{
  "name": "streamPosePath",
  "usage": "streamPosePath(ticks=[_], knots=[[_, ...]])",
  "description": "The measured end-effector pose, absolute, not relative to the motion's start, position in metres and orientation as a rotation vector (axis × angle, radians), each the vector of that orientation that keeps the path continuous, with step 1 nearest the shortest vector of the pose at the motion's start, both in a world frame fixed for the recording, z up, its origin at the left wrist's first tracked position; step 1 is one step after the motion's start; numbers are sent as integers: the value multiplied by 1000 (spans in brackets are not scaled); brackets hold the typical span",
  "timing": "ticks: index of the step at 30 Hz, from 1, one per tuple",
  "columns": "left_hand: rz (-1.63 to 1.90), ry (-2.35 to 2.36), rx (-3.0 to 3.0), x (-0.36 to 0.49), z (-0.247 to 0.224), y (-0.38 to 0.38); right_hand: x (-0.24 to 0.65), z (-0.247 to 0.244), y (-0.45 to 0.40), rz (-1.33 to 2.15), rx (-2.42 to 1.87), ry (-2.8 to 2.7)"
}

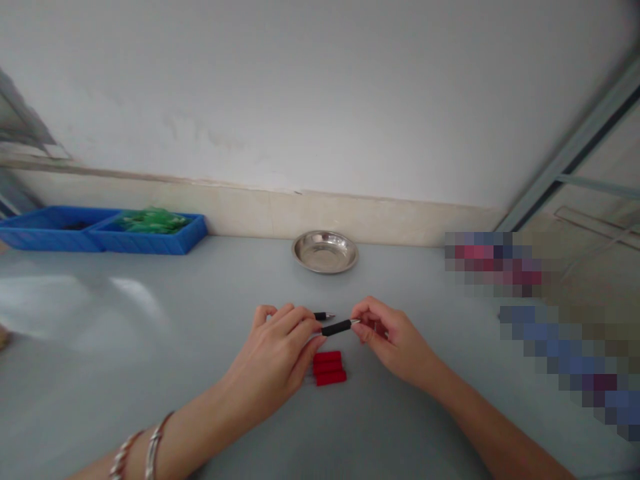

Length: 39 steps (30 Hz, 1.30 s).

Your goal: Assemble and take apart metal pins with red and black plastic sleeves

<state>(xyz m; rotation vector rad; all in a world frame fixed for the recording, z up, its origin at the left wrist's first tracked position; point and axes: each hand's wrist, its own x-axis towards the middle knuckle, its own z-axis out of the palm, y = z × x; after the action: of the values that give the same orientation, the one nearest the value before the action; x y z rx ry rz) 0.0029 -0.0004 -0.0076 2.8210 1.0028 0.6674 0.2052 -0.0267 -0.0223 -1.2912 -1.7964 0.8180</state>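
Note:
My left hand (285, 340) pinches one end of a pen with a black grip (337, 328). At its metal tip, the fingers of my right hand (387, 337) are closed round the other end. The pen is held nearly level, slightly raised on the right. Just behind it a second black-gripped pen (323, 316) shows its silver tip, the rest hidden by my left hand. Below the hands lie several red cylindrical grips (329, 367) side by side, with thin clear parts at their left ends partly covered by my left hand.
A round steel dish (325, 253) stands against the wall at the back. To the far left, a blue divided tray (145, 244) holds green plastic material (156, 221) and something dark. A blurred-out area covers the right edge of the grey table (225, 280).

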Motion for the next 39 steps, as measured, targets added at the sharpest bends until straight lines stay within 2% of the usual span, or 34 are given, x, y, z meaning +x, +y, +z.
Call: streamPosePath(ticks=[14, 39], knots=[[659, 990, 2826, 3, -9, -1, 204, -20, -26, 1124, -1204, -1546], [587, 1024, 2818, 4, -8, -3, 205, -21, -26, 912, -1276, -1642]])
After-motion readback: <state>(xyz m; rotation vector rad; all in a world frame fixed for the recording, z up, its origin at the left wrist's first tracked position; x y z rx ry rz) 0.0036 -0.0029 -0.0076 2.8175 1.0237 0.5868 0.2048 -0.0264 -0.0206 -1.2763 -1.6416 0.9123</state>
